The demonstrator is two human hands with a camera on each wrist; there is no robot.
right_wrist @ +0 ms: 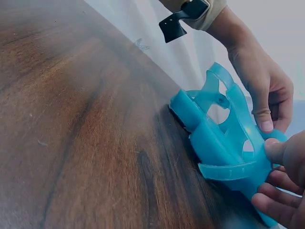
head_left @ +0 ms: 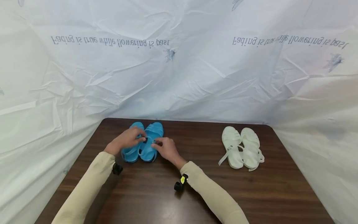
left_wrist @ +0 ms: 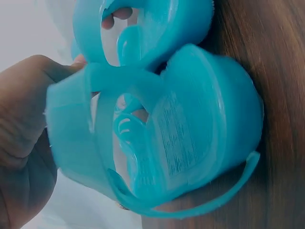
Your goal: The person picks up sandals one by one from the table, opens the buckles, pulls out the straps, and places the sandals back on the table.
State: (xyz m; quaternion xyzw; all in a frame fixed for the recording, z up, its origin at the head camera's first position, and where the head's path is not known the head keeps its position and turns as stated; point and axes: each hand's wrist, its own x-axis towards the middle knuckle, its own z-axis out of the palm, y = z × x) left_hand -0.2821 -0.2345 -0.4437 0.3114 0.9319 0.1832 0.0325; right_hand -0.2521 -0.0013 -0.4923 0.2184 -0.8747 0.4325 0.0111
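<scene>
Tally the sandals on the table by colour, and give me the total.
Blue sandals: 2
White sandals: 2
Total: 4 sandals

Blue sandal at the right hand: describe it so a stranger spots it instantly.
On the brown table, find the blue pair, left of the white sandals. The right hand is at this sandal, nearer the white ones than its blue twin.

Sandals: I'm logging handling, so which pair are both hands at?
The blue pair; the left hand and right hand touch it, while the white pair lies apart, untouched.
</scene>
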